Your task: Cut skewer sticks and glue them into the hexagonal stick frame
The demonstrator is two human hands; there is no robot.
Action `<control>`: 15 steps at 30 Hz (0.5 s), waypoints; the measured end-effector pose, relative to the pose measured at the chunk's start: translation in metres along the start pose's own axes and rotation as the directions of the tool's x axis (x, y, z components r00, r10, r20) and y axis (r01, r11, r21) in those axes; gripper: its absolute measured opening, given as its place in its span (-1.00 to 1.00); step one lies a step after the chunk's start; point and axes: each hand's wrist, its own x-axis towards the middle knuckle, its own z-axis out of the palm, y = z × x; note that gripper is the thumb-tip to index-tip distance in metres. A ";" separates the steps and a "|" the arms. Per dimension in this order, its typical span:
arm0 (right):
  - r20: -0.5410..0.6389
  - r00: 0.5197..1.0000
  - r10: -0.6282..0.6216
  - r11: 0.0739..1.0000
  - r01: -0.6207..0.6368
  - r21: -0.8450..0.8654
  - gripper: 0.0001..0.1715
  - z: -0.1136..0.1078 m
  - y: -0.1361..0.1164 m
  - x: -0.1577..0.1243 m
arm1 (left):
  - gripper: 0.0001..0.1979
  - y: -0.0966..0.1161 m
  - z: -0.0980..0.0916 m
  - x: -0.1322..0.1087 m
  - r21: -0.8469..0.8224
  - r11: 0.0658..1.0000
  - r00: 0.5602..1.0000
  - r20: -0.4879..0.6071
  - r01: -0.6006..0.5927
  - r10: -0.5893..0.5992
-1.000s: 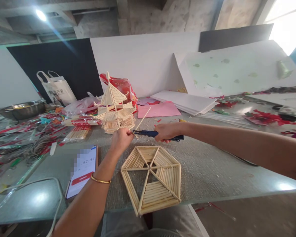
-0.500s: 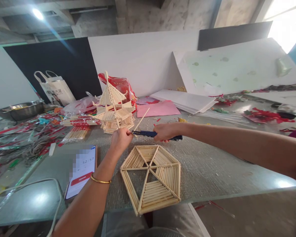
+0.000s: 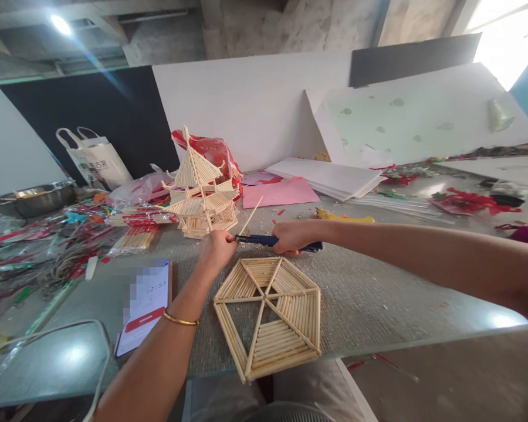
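Observation:
My left hand [image 3: 217, 248] pinches a thin wooden stick [image 3: 250, 215], which slants up and to the right from the fingers. My right hand [image 3: 293, 235] is wrapped round dark blue-handled pliers [image 3: 261, 240]. Their jaws point left and meet the stick's lower end right at my left fingertips; whether they bite on it is too small to tell. Just below both hands, a six-sided frame [image 3: 286, 326] of wooden sticks lies flat on the table. Most of its wedges are filled with rows of sticks; the lower-left one has few. Behind my left hand stands a stick pagoda model [image 3: 202, 196].
A phone [image 3: 146, 310] lies left of my forearm, with a white cable [image 3: 99, 334] beside it. Bundled sticks [image 3: 134, 239], pink paper [image 3: 281, 193], white boards [image 3: 325, 176] and a yellow-handled tool [image 3: 347, 217] lie farther back. The table's glass edge [image 3: 361, 351] runs close to me.
The view has shifted slightly, so more of the yellow-handled tool shows behind my right forearm. Both hands keep their grip on the stick and the pliers, nearly in place.

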 end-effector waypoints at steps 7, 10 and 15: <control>-0.031 0.999 0.014 0.999 -0.013 0.038 -0.80 0.007 0.002 0.010 | -0.81 -0.004 0.003 0.003 -0.018 0.999 0.999 0.038 0.038 -0.038; -0.038 0.999 0.007 0.999 -0.006 0.044 -0.79 0.007 0.002 0.013 | -0.80 -0.005 0.003 0.004 -0.016 0.999 0.998 0.045 0.044 -0.044; -0.050 0.999 -0.007 0.999 0.009 0.035 -0.77 0.007 0.000 0.014 | -0.79 -0.006 0.007 0.006 0.011 0.998 0.997 0.035 0.069 -0.069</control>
